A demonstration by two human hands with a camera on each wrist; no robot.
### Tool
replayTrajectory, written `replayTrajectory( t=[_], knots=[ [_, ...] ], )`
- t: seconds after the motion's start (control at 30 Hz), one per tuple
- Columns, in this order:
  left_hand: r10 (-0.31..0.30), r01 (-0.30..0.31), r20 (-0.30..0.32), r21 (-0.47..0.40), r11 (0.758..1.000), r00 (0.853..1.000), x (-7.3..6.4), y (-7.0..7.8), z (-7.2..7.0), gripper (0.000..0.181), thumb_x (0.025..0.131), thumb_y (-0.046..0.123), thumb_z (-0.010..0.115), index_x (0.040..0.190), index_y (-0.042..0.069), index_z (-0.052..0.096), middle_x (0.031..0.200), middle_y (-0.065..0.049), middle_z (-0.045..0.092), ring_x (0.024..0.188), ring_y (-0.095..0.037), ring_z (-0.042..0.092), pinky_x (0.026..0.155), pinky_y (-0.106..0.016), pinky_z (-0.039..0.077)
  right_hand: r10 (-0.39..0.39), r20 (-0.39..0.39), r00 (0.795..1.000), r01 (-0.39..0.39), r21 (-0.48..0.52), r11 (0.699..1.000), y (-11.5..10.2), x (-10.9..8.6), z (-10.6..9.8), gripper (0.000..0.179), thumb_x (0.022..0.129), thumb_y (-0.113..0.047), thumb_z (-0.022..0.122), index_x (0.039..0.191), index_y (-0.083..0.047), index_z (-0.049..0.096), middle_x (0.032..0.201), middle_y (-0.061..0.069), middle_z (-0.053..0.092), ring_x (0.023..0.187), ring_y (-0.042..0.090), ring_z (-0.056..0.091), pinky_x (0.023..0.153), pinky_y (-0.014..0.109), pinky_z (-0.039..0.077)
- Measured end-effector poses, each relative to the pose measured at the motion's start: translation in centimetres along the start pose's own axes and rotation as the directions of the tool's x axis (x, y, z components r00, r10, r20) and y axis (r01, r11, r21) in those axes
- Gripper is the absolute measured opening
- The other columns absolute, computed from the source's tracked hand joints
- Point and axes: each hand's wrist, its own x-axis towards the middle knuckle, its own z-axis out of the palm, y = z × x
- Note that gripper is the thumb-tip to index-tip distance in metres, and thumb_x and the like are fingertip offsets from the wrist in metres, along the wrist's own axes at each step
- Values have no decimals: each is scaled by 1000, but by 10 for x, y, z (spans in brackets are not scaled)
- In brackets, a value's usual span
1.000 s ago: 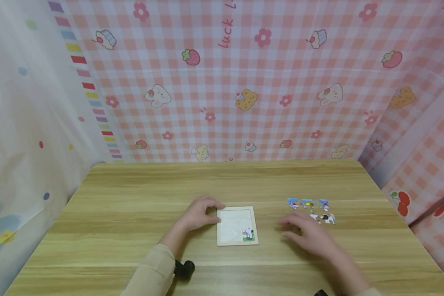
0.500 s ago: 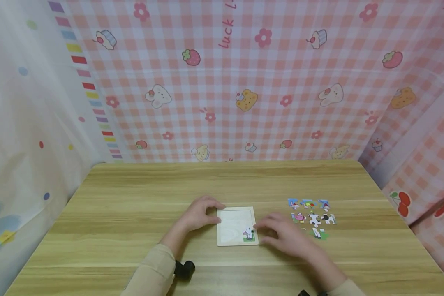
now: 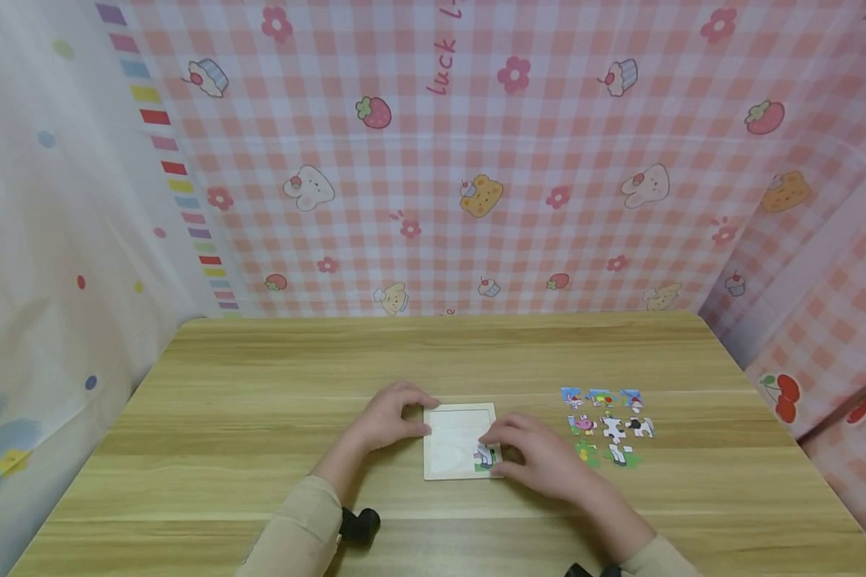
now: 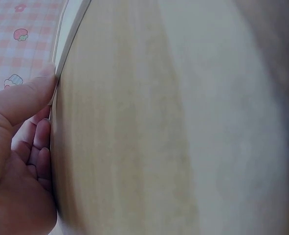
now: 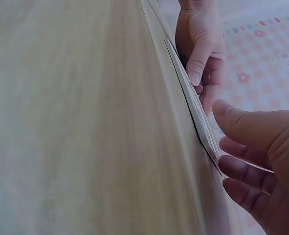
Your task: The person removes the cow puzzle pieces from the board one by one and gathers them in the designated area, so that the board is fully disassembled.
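Note:
A shallow wooden puzzle tray (image 3: 449,441) lies on the table between both hands. In its lower right corner sits one puzzle piece (image 3: 484,457) with white and green print. My left hand (image 3: 390,415) holds the tray's left side, with the index finger at the upper left corner and the thumb (image 4: 34,95) against the edge. The right hand (image 3: 544,457) reaches over the tray's right edge, its fingertips close over the piece and partly covering it. In the right wrist view, the right thumb (image 5: 247,125) and fingers are apart, and no piece shows between them.
Several loose puzzle pieces (image 3: 612,427) lie in rows right of the tray, beyond the right hand. The wooden table (image 3: 260,377) ends at a pink checked curtain (image 3: 433,240) behind. Black wrist mounts (image 3: 359,526) hang by the forearms.
The right hand has moved left from over the loose pieces to the tray's right corner, uncovering the lower rows. The left hand and tray have stayed in place.

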Motion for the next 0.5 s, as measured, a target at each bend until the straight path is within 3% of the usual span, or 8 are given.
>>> replayTrajectory(
  t=[0.5],
  knots=[
    [17, -17, 2, 8, 1000, 1000, 0, -1, -1, 31, 88, 8, 82, 118, 4, 76, 120, -11, 69, 119, -35, 59, 108, -53, 45, -4, 38, 999, 4, -15, 1000, -4, 8, 3, 31, 84, -25, 87, 113, -17, 76, 108, -7, 66, 91, 8, 54, 82, 33, 50]
  ],
)
